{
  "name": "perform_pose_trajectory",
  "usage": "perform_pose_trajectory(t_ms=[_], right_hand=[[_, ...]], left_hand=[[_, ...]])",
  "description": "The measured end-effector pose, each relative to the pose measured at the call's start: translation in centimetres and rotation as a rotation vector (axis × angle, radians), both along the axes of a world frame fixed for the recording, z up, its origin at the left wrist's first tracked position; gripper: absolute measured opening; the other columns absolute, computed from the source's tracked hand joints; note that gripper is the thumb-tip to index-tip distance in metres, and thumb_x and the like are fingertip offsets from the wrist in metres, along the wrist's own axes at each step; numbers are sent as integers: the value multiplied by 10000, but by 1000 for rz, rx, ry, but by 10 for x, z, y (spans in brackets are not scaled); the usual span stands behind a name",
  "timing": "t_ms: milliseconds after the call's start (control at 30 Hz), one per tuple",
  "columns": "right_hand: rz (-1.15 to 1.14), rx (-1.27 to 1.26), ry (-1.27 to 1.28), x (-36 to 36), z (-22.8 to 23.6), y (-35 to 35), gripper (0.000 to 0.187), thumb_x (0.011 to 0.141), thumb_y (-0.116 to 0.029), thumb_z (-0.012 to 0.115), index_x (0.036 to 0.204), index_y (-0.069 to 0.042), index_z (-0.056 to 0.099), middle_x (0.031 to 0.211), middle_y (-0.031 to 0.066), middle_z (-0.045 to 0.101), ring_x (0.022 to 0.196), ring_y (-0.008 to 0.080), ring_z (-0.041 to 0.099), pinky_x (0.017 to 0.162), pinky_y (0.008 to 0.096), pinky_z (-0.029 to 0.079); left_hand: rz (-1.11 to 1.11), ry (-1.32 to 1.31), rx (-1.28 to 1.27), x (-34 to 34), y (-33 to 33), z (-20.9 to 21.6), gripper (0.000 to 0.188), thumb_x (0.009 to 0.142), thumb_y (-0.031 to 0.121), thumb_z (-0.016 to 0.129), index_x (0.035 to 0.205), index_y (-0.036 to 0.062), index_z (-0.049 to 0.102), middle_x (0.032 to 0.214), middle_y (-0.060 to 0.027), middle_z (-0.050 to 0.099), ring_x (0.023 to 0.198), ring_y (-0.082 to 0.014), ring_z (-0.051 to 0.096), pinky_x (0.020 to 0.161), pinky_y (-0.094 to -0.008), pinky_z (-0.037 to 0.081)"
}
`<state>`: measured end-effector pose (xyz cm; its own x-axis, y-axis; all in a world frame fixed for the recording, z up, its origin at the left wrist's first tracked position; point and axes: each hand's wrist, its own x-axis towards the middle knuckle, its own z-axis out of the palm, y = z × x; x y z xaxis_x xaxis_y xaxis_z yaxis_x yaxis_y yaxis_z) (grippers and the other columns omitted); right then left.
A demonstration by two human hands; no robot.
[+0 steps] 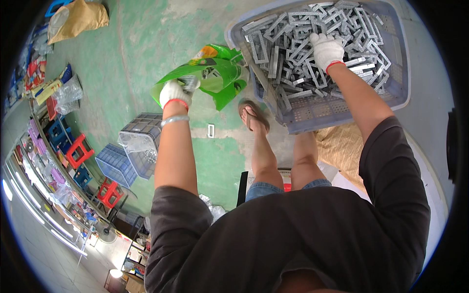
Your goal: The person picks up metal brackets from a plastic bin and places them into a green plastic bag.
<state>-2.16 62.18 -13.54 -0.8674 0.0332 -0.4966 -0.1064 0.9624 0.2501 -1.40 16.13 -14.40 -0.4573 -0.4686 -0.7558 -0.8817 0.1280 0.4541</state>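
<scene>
My left hand (174, 94), in a white work glove with a red cuff, is at the mouth of a green plastic bag (222, 78) on the floor. Its fingers are closed around silvery metal frames (188, 82), partly hidden by the glove and the bag. My right hand (327, 51), gloved the same way, is down on a heap of rectangular metal frames (298, 49) in a grey-blue plastic crate (317, 119). Its fingers bend down onto the frames, with the fingertips partly hidden. A single frame (211, 131) lies on the floor between the bag and my foot.
The crate stands to the right beside my sandalled foot (254, 117). On the left are a grey crate (141, 163) with a clear bag and a blue crate (115, 163). Red stools (78, 151) and shelving line the left side. A brown sack (78, 22) lies far left.
</scene>
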Motion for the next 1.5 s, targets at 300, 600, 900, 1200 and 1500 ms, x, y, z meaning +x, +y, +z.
perform_pose_trajectory(t_ms=[300,600,900,1200,1500], right_hand=[[153,-99,-27,13,0,27,508,832,-101,595,1327,-129,486,1167,118,608,1113,308,597,900,424,510],[42,69,-209,9,23,30,350,852,-89,598,1201,-88,624,1141,171,683,1065,323,671,865,421,564],[68,95,-512,-18,55,17,236,803,-80,625,990,-66,768,1058,154,730,980,316,714,804,422,578],[59,-16,-508,-11,51,35,240,781,-95,630,975,-34,759,1045,167,726,966,324,713,798,418,570],[-989,-1023,-365,28,98,99,371,799,-60,770,1142,47,676,846,108,706,582,140,635,453,273,516]], left_hand=[[-1212,-330,-783,1,34,3,311,940,299,534,1141,120,689,1189,-157,682,1016,-358,683,824,-468,548],[-1040,-136,-303,16,-36,-85,356,886,388,646,1123,126,608,1017,-83,652,863,-281,618,735,-496,529],[-734,-268,363,49,92,40,855,728,632,762,1322,40,594,1261,-203,640,1112,-347,633,888,-461,534],[-1918,-235,-260,123,121,91,185,771,183,592,838,114,749,857,-131,734,791,-333,722,639,-441,560],[-1804,-192,-346,100,99,128,313,798,372,669,876,78,740,844,-170,718,776,-361,709,636,-448,549]])
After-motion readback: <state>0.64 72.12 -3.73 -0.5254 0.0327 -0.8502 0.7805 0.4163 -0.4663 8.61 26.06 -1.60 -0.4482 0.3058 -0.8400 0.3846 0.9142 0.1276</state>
